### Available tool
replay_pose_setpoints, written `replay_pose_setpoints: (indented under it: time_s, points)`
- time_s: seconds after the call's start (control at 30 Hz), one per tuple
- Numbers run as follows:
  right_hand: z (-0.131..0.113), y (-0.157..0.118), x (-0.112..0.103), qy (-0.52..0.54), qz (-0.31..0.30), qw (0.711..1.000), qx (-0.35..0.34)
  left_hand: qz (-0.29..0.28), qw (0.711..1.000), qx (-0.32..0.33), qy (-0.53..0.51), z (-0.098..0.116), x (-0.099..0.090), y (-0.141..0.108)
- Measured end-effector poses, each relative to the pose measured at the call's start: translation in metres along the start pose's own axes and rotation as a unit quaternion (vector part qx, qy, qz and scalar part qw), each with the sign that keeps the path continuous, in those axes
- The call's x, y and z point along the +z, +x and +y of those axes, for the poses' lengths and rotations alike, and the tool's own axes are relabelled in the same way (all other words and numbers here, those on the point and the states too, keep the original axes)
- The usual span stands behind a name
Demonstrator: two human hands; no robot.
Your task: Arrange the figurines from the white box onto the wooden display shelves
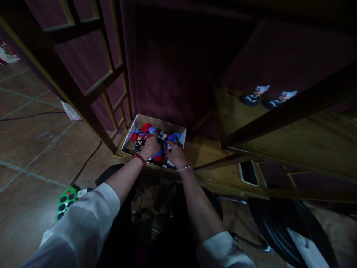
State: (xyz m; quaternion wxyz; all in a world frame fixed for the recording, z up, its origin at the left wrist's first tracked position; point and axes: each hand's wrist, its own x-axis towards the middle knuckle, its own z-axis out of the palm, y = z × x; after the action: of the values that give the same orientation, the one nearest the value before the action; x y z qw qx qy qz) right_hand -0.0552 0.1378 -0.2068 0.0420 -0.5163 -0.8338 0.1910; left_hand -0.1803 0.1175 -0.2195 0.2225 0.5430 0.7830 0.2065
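A shallow white cardboard box (182, 138) stands on the wooden ledge, holding a jumble of small red, blue and dark trinkets (146, 127) whose exact kind is too dim to tell. Over the middle of the pile is my left hand (150, 146), a red bead bracelet at its wrist, its fingers curled down among the pieces. My right hand (176, 154), with a silver bracelet, comes in close beside it over the box's right part, fingers bent inward. Whatever the fingertips grip is hidden by the hands and the clutter.
Two small figurines (252, 97) stand on a wooden shelf at the right. A phone (248, 173) lies on the ledge. Wooden lattice (107, 70) rises at the left. On the tiled floor sit a green power strip (66, 201) and its cable. A black round stool (290, 223) is at lower right.
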Motion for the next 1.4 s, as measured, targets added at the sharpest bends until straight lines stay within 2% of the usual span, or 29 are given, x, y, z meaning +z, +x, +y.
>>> replay_pose_setpoints:
  time_s: [0.13,0.33,0.57,0.67,0.8,1.07,1.27,1.4]
  points:
    - [0.000,0.000,0.000,0.005,-0.004,1.000,0.015,-0.009,1.000,-0.014,-0.013,0.000,0.000,0.001]
    - [0.003,0.001,0.001,0.003,-0.001,1.000,0.027,0.053,0.998,-0.005,0.023,-0.005,0.003,0.005]
    - [0.003,0.003,0.000,0.019,-0.006,0.999,0.032,0.050,0.997,0.010,0.065,-0.008,-0.002,0.002]
    - [0.003,0.003,0.000,0.022,-0.007,0.999,0.040,0.033,0.998,-0.008,0.051,-0.007,-0.009,0.000]
    - [0.005,0.003,0.000,0.032,-0.007,0.999,0.043,0.046,0.998,-0.049,0.018,-0.007,-0.015,0.000]
    - [0.004,0.002,0.000,0.048,0.013,0.998,0.038,0.126,0.985,-0.018,-0.112,-0.006,-0.011,0.000]
    - [0.007,0.005,0.001,0.078,0.027,0.996,0.041,0.095,0.967,-0.079,-0.224,-0.009,-0.001,0.007]
    - [0.008,0.007,0.002,0.114,0.039,0.992,0.031,0.073,0.942,-0.088,-0.314,-0.012,0.009,0.013]
